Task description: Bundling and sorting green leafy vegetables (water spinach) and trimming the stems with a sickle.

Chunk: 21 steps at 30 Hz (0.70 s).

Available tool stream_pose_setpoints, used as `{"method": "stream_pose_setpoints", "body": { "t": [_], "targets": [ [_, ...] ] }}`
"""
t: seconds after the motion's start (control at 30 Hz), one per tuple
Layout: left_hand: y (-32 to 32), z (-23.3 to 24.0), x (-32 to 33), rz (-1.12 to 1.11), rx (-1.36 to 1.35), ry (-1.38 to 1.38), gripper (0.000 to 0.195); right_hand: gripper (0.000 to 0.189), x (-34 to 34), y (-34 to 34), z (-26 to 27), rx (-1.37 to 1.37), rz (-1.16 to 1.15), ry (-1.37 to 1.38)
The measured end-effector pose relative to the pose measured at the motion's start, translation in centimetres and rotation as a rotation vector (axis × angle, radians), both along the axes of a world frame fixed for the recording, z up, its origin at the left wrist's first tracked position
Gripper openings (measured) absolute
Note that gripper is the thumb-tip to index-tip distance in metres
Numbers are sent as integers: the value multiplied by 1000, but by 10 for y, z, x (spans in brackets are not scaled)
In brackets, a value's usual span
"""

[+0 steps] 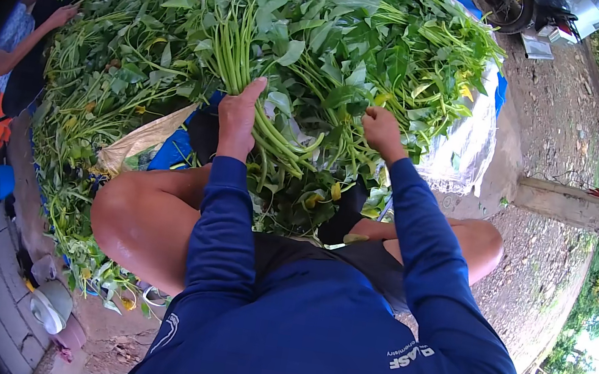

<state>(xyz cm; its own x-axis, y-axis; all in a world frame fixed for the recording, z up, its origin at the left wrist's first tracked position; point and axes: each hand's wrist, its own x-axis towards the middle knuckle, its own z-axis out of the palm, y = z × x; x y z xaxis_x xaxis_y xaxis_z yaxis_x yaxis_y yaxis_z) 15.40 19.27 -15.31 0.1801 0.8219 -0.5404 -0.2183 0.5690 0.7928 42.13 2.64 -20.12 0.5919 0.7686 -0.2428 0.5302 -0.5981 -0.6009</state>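
Note:
My left hand [239, 118] is closed around a bunch of long green stems [232, 54], its leaves pointing away from me and the cut ends curving down to the right. To the right, my right hand [381, 129] has its fingers pinched together at the edge of the leafy pile; whether a stem is between them cannot be told. A wide heap of leafy greens [349, 39] spreads before me. Loose leaves, some yellow, lie between my legs.
White woven plastic sheeting [463, 147] and a tan sack [143, 136] show under the greens. At the left edge another person's arm [39, 38] reaches to the heap. A concrete beam [566, 207] lies at right, a motorcycle wheel [503, 6] at top right. A blue container [1, 183] stands at left.

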Motion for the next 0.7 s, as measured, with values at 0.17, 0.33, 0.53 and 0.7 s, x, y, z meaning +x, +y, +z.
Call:
{"method": "stream_pose_setpoints", "body": {
  "t": [0.17,0.33,0.53,0.7],
  "targets": [
    [-4,2,-1,-48,4,-17,26,29,46,-12,135,121,-219,656],
    [-12,3,11,-97,-45,-116,31,22,40,-36,210,444,-371,784],
    [-30,-8,37,-181,-54,-208,28,22,30,-47,225,701,-351,1003],
    [-57,-34,53,-254,-207,-215,28,22,-10,-47,186,755,-439,1137]
  ]
}}
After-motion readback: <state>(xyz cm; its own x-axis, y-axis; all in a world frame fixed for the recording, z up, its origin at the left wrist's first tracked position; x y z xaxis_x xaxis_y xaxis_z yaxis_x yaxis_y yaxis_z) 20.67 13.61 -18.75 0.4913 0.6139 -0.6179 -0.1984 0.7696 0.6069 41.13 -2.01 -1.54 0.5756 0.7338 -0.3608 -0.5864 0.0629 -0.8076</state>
